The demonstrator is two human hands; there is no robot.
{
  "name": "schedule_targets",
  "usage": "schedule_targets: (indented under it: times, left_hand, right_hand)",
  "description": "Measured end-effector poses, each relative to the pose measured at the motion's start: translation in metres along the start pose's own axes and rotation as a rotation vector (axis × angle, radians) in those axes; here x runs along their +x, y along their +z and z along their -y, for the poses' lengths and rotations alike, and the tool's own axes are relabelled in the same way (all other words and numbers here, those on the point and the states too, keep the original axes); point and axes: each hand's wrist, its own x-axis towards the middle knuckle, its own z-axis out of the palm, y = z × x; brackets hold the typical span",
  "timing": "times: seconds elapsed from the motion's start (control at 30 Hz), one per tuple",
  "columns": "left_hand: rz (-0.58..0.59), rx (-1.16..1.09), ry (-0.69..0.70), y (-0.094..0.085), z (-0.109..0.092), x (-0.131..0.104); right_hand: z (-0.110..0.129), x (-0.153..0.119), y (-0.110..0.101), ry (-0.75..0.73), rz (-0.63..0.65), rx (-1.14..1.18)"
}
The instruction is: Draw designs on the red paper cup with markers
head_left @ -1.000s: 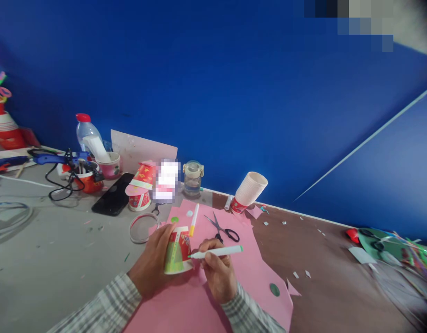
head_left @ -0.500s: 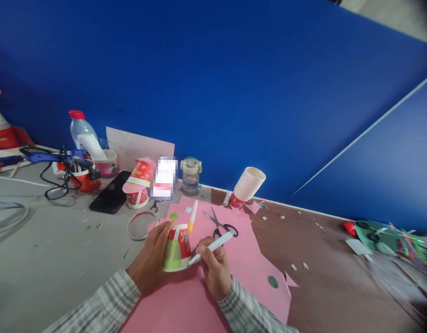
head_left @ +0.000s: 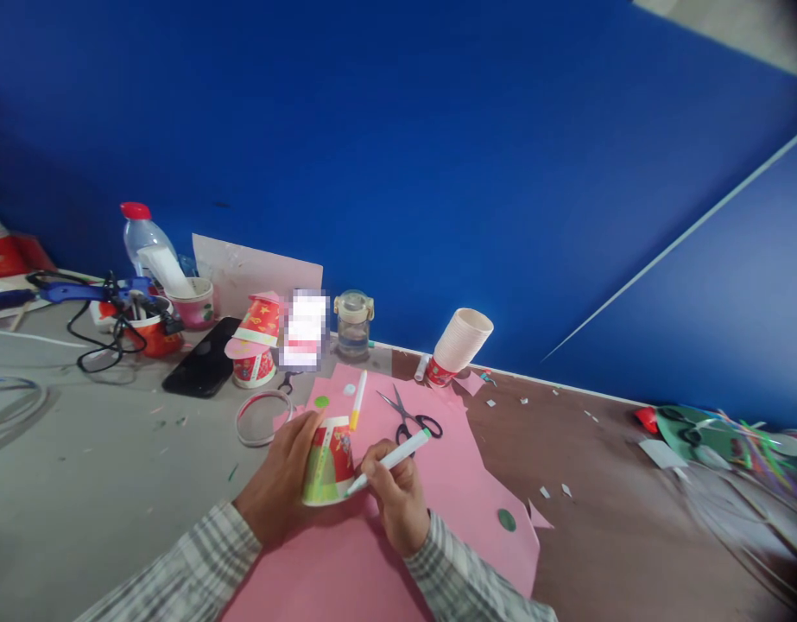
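Note:
A red and white paper cup [head_left: 329,463], partly coloured green, is turned upside down over a pink paper sheet [head_left: 463,492]. My left hand [head_left: 281,479] is closed round its left side; some of the fingers are hidden behind it. My right hand [head_left: 395,497] pinches a white marker [head_left: 394,452] with a green end. The marker's tip touches the cup's lower right side, close to the rim. Beyond the hands, a yellow-ended white marker [head_left: 357,402] and black-handled scissors [head_left: 407,418] lie on the pink sheet.
A leaning stack of paper cups [head_left: 464,341] stands near the blue wall [head_left: 398,147]. Further left are a glass jar [head_left: 354,323], a two-cup paper figure [head_left: 256,333], a tape ring [head_left: 239,423] and a black phone [head_left: 200,358]. Paper scraps and a green disc [head_left: 507,520] lie rightward.
The marker's tip has moved slightly left along the cup's lower edge, with my right hand following. My left hand keeps its hold on the cup. The whole view has shifted a little.

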Motion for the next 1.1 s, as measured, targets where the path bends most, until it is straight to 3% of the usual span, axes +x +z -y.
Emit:
schedule_targets:
  times: [0.8, 0.97, 1.1]
  left_hand:
    - [-0.001, 0.022, 0.018, 0.0, 0.001, 0.0]
    - [-0.004, 0.036, 0.026, -0.002, 0.0, 0.001]
    - [-0.009, 0.032, 0.027, -0.001, 0.0, 0.0]
  right_hand:
    - [0.011, -0.003, 0.003, -0.022, 0.015, -0.153]
    - [0.004, -0.002, 0.003, 0.002, -0.09, -0.001]
    - [0.0, -0.002, 0.0, 0.016, -0.068, 0.038]
